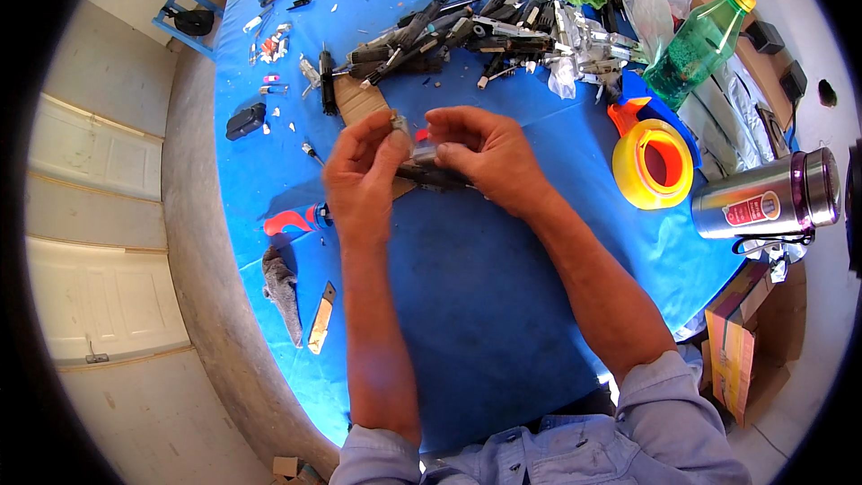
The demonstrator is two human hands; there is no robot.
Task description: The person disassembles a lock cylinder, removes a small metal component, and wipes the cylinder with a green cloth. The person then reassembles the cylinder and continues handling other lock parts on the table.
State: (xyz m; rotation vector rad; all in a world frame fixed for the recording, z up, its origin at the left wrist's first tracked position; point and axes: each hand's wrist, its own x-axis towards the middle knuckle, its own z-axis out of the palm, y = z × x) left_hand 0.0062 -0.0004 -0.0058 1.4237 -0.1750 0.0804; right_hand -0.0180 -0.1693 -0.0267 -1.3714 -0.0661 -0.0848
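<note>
Over the middle of the blue-covered table, my two hands are held close together. My left hand pinches a small greyish, partly clear piece between thumb and fingers. Just beside it, my right hand has its fingers curled in. What its fingertips hold, if anything, I cannot make out. A dark, long part with a grey end lies beneath both hands, partly hidden by them. Behind the left hand is a strip of brown cardboard. A screwdriver with a red and blue handle rests left of my left wrist.
A heap of dark and clear plastic parts spreads across the far side. At the right are a yellow tape roll, a green bottle and a steel flask. A grey cloth and a flat blade lie left.
</note>
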